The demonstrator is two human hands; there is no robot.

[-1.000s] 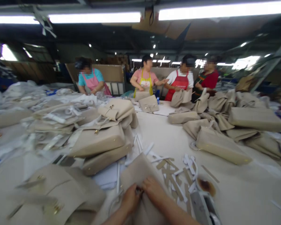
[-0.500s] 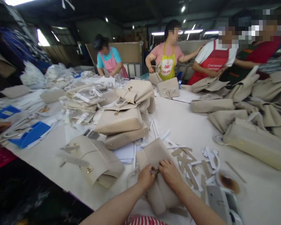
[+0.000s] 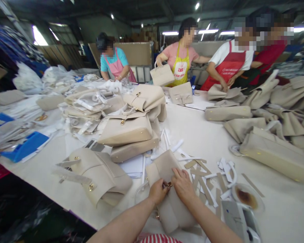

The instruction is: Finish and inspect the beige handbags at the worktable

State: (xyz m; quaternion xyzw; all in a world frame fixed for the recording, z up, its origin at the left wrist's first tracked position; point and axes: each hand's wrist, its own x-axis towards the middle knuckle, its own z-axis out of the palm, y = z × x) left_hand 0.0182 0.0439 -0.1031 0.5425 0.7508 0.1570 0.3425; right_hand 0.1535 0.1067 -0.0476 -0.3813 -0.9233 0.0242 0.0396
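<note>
A beige handbag [image 3: 164, 168] lies on the white table [image 3: 205, 138] right in front of me. My left hand [image 3: 157, 191] is closed in a pinch on a small gold clasp [image 3: 168, 184] on the bag's front. My right hand [image 3: 183, 185] rests on the bag beside the clasp, fingers bent and pressing at it. Both forearms reach in from the bottom edge.
Stacked beige bags [image 3: 128, 130] stand behind my bag, another bag [image 3: 96, 175] lies to the left, more [image 3: 273, 152] pile up on the right. Cardboard and white strips [image 3: 205, 175] litter the table by a stained dish [image 3: 248, 197]. Several aproned people work at the far side.
The camera has tilted down and left, bringing the table edge and my arms into view. My hands stay at the clasp. A person in a yellow apron has lifted a bag.
</note>
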